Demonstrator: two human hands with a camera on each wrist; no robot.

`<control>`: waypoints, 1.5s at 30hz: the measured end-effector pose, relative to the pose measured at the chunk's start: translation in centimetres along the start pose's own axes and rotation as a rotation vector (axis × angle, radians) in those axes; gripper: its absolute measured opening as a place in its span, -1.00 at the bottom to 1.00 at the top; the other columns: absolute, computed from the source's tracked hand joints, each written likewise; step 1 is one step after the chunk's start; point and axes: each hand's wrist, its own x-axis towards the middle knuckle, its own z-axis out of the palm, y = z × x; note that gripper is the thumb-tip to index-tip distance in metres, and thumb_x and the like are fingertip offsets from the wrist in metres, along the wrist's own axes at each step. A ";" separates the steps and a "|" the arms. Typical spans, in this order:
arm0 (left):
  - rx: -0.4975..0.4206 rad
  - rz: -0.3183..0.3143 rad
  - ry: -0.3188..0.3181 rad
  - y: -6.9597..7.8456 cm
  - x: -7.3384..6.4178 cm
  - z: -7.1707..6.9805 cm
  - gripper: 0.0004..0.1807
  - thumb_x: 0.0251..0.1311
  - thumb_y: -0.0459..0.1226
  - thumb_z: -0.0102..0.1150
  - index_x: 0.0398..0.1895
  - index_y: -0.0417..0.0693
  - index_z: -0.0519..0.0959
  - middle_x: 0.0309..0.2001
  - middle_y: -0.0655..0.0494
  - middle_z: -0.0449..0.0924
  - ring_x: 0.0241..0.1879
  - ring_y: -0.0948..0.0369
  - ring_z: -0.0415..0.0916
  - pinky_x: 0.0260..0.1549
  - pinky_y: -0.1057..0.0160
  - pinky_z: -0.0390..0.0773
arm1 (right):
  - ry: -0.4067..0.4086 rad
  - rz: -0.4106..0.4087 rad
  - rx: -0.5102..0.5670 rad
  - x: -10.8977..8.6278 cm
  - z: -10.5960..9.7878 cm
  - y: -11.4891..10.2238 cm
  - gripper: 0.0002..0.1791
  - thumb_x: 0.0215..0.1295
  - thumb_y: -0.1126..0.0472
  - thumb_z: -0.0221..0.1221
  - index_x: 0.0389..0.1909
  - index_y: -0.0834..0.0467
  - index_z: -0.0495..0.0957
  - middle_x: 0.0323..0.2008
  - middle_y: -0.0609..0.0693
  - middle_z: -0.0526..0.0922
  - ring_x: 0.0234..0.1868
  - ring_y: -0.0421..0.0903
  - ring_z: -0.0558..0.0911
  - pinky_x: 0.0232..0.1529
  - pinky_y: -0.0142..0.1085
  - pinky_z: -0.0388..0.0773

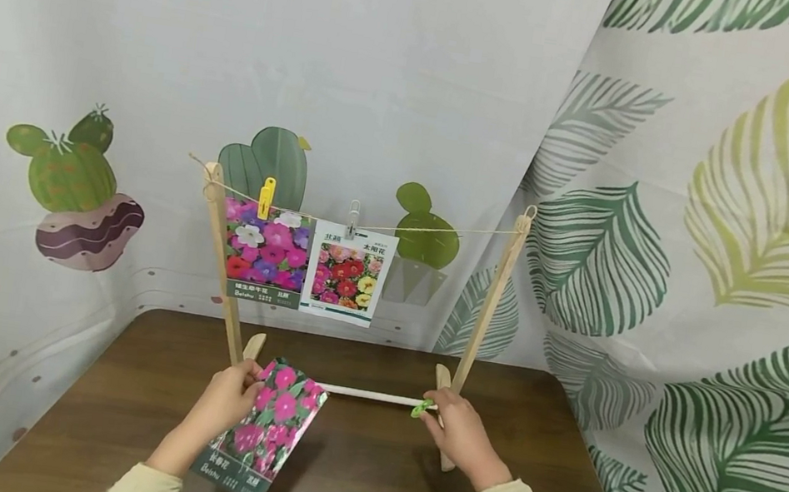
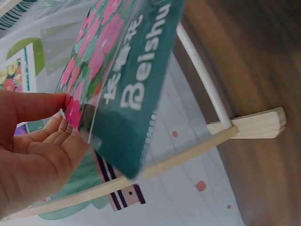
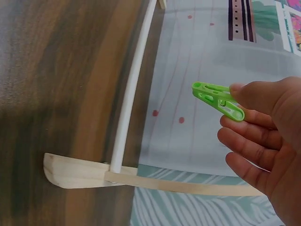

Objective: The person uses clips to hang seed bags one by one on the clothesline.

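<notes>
My left hand [image 1: 230,393] pinches a flower seed packet [image 1: 274,422] by its edge, thumb on the front and fingers behind. The packet has pink blossoms and a dark green band lettered Beishu, and it tilts above the table. Between thumb and forefinger my right hand [image 1: 461,433] pinches a green clothespin [image 3: 218,100], near the right foot of a wooden stand. On the stand's string [image 1: 442,230] hang two packets: one with purple and pink flowers [image 1: 269,249] under a yellow clothespin [image 1: 266,199], and a white-bordered one [image 1: 348,275] under a clear grey clip [image 1: 353,219].
Wooden uprights rise at the left [image 1: 226,281] and right [image 1: 490,310] of the stand, joined low down by a white rod [image 1: 373,396]. Their feet stand on the dark brown table [image 1: 362,477]. A printed curtain [image 1: 419,73] with cacti and leaves hangs behind.
</notes>
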 end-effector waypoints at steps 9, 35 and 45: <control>0.008 0.059 0.000 2.1 0.8 -0.6 -0.97 0.24 -0.48 0.10 -0.28 -0.32 0.50 -0.49 0.05 0.52 -0.55 0.25 0.40 -0.56 0.31 0.44 | -0.001 -0.025 -0.038 0.6 -1.4 -0.7 -0.72 0.13 0.29 0.35 -0.14 0.28 0.58 -0.25 0.07 0.61 -0.25 -0.05 0.60 -0.21 -0.12 0.56; 0.038 0.149 0.015 5.4 2.9 -2.4 -0.94 0.27 -0.47 0.08 -0.23 -0.29 0.51 -0.48 0.05 0.52 -0.53 0.24 0.42 -0.53 0.26 0.45 | 0.048 -0.126 -0.126 2.0 -4.2 -1.4 -0.69 0.11 0.28 0.37 -0.13 0.28 0.59 -0.20 0.09 0.63 -0.23 0.02 0.61 -0.16 -0.05 0.54; 0.033 0.182 0.030 6.3 3.4 -2.6 -0.95 0.29 -0.46 0.07 -0.24 -0.29 0.51 -0.47 0.05 0.52 -0.54 0.24 0.40 -0.53 0.28 0.44 | 0.061 -0.158 -0.148 2.4 -4.7 -1.7 -0.68 0.12 0.26 0.37 -0.13 0.29 0.58 -0.24 0.04 0.63 -0.22 -0.02 0.60 -0.20 -0.09 0.53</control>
